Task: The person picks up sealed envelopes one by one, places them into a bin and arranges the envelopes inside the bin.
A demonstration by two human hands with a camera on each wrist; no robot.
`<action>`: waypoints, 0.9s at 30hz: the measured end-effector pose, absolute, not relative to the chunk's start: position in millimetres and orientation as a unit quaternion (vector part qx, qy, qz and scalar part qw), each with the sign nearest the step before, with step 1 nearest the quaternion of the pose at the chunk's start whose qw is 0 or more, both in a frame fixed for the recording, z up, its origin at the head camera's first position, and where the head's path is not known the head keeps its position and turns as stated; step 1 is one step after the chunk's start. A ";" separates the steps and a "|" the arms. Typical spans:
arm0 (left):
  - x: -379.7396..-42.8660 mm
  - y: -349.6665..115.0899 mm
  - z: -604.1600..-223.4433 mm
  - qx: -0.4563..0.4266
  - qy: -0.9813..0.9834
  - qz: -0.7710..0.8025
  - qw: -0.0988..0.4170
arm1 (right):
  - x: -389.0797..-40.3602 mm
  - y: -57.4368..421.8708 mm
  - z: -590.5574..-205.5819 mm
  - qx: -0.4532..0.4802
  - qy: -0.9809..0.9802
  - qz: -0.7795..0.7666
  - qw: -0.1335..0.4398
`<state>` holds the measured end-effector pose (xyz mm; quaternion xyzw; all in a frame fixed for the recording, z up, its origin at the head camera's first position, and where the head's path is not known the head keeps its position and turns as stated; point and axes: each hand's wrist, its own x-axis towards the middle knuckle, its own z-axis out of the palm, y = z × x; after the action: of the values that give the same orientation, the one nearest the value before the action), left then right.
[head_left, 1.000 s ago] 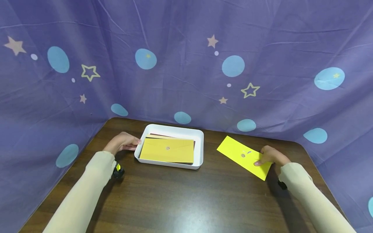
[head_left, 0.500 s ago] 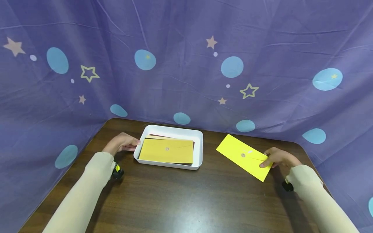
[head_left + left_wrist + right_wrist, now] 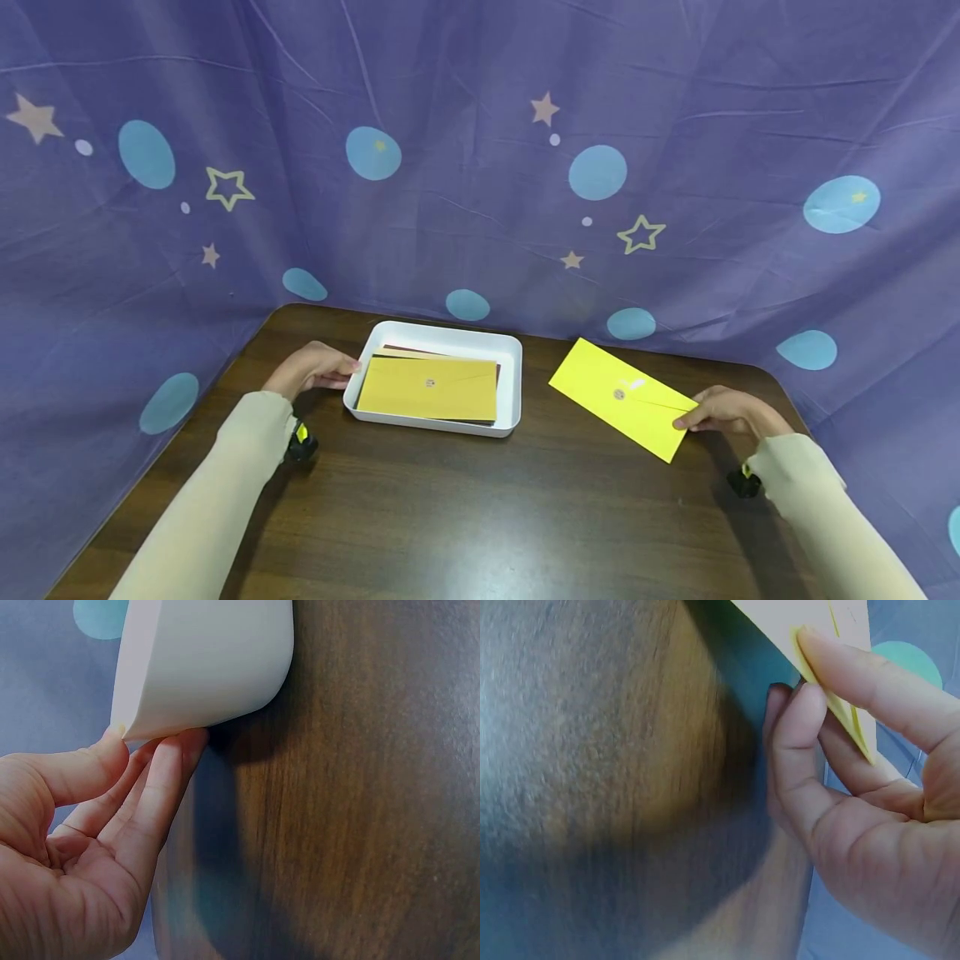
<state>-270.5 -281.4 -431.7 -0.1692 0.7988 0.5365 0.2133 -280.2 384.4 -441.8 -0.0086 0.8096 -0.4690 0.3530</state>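
Observation:
My right hand pinches the right end of a bright yellow envelope between thumb and fingers. The envelope bears a round seal at its middle and slants over the table's right side. In the right wrist view the envelope's edge lies between thumb and fingertips. On the left, my left hand holds the left rim of a white tray, thumb on the rim and fingers against the outer wall. Inside the tray lies a stack of envelopes, a darker yellow envelope on top.
The brown wooden table has rounded far corners. A purple curtain printed with stars and blue dots hangs right behind and beside it. Cream and dark red envelope edges show under the top one in the tray.
The right hand has shifted its grip outward to the envelope's right end. The envelope has moved slightly left and away from me. The left hand and tray stay put.

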 end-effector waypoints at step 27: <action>-270.5 -281.9 -431.3 -0.167 0.797 0.538 0.216 | -268.9 373.7 -442.3 0.065 0.729 -0.562 0.387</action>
<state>-270.5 -281.9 -431.3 -0.1666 0.7974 0.5382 0.2162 -268.9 373.7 -442.3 0.0645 0.7285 -0.5617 0.3867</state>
